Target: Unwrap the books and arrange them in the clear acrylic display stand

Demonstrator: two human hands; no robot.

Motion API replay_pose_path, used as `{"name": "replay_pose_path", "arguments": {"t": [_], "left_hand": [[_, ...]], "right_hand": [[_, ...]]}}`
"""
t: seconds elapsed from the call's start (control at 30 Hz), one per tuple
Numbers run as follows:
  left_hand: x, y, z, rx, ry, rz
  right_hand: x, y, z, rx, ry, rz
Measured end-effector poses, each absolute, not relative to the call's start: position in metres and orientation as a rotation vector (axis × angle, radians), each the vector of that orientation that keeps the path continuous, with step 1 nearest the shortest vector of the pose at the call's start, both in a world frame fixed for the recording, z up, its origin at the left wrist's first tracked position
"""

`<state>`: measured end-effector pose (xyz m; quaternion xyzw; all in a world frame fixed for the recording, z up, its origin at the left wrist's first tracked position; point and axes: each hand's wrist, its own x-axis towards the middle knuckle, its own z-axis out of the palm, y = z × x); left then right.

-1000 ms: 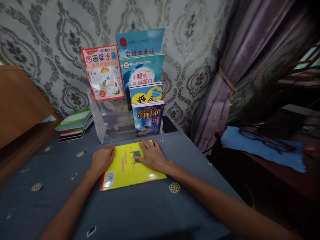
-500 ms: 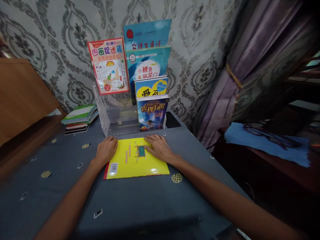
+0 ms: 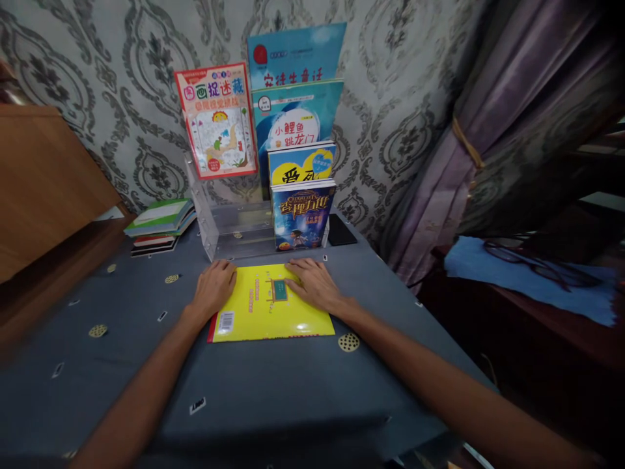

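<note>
A yellow book [image 3: 263, 319] lies flat on the table, turned sideways, with a barcode near its lower left corner and a red strip along its left edge. On its upper left edge rests my left hand [image 3: 215, 286], palm down, fingers pointing away from me and not wrapped round it. My right hand [image 3: 314, 285] lies flat over the upper right part, thumb spread out beside a small green blackboard picture. Just beyond the book stands a clear stepped book rack [image 3: 234, 246]. Its right side carries a dark blue book [image 3: 301, 218] in front of taller ones.
A red-bordered picture book [image 3: 217, 124] stands at the rack's upper left. Several books in a stack [image 3: 161, 221] lie to the left, near a wooden panel [image 3: 49, 189]. A black flat object [image 3: 343, 229] lies right of the rack. Glasses [image 3: 537, 260] rest on blue cloth [image 3: 469, 260].
The whole view has shifted slightly, so things appear a little further right and mostly higher. Both hands stay at about the same places on the yellow book.
</note>
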<state>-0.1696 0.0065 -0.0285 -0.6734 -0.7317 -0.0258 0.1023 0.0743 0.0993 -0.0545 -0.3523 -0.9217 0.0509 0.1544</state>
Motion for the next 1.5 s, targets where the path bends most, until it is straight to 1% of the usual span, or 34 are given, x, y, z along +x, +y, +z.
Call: {"name": "replay_pose_path", "arguments": {"t": [0.17,0.33,0.4,0.47,0.67,0.77,0.87,0.97,1.03,1.2,1.27,1.4,1.5], "left_hand": [[-0.167,0.006,-0.027,-2.152,-2.065,-0.263],[-0.165,0.004,-0.019,-2.714,-1.901,-0.546],[-0.162,0.002,-0.018,-2.924,-1.806,-0.537],[-0.160,0.001,-0.020,-3.015,-1.759,-0.478],[-0.165,0.003,-0.034,-2.811,-1.823,-0.471],[-0.165,0.004,-0.036,-2.737,-1.821,-0.417],[-0.157,0.001,-0.035,-2.661,-1.833,-0.390],[-0.145,-0.005,-0.034,-2.597,-1.848,-0.382],[-0.138,-0.008,-0.034,-2.593,-1.840,-0.374],[-0.128,-0.012,-0.039,-2.766,-1.712,-0.387],[-0.123,-0.013,-0.041,-2.821,-1.671,-0.399],[-0.119,-0.013,-0.043,-2.821,-1.669,-0.419],[-0.135,-0.009,-0.045,-2.786,-1.694,-0.415]], "right_hand": [[0.074,0.099,-0.053,-1.033,-2.647,0.171],[0.074,0.100,-0.050,-1.034,-2.671,0.173],[0.074,0.100,-0.048,-1.029,-2.679,0.175],[0.075,0.100,-0.047,-1.029,-2.686,0.172],[0.076,0.097,-0.038,-1.034,-2.764,0.108],[0.076,0.087,-0.028,-1.071,-2.830,0.039],[0.076,0.072,-0.015,-1.136,-2.898,0.042],[0.077,0.055,-0.004,-1.141,-2.956,0.141],[0.080,0.044,-0.001,-1.077,-2.969,0.267],[0.086,0.028,-0.010,-0.790,-2.844,0.809],[0.086,0.027,-0.015,-0.697,-2.763,0.952],[0.085,0.035,-0.023,-0.652,-2.678,1.031],[0.086,0.047,-0.029,-0.754,-2.618,0.922]]}}
